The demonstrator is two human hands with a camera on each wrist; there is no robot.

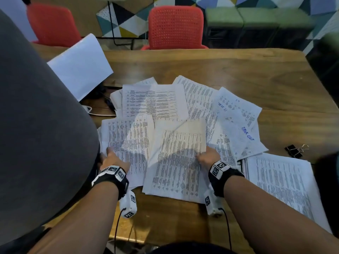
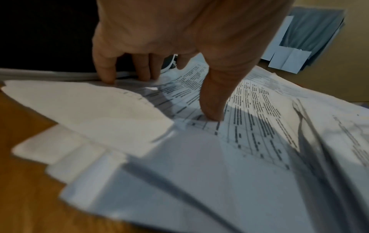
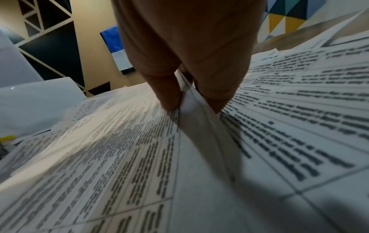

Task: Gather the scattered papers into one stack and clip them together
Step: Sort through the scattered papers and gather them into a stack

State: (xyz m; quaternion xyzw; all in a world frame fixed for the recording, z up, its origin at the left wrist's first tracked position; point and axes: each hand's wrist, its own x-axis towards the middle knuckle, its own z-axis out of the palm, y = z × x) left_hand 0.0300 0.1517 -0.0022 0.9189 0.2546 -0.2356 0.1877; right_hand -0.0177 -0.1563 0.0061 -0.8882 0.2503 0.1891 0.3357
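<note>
Several printed papers (image 1: 156, 101) lie fanned out over the wooden table (image 1: 238, 66). My left hand (image 1: 111, 155) holds the left edge of the left sheets (image 1: 128, 136); in the left wrist view its thumb (image 2: 211, 110) presses on a printed sheet (image 2: 249, 119) and the fingers (image 2: 105, 74) curl over the far edge. My right hand (image 1: 204, 154) pinches the right edge of the middle sheets (image 1: 176, 162), with thumb and finger (image 3: 169, 97) closed on a paper edge (image 3: 197, 119). Two black binder clips (image 1: 294, 150) lie to the right, apart from both hands.
A thicker printed stack (image 1: 278, 184) lies at the near right, partly over the table edge. A blank white sheet (image 1: 80, 66) leans at the far left above cables (image 1: 108, 104). A grey chair back (image 1: 36, 125) crowds the left. Red chairs (image 1: 176, 26) stand beyond the table.
</note>
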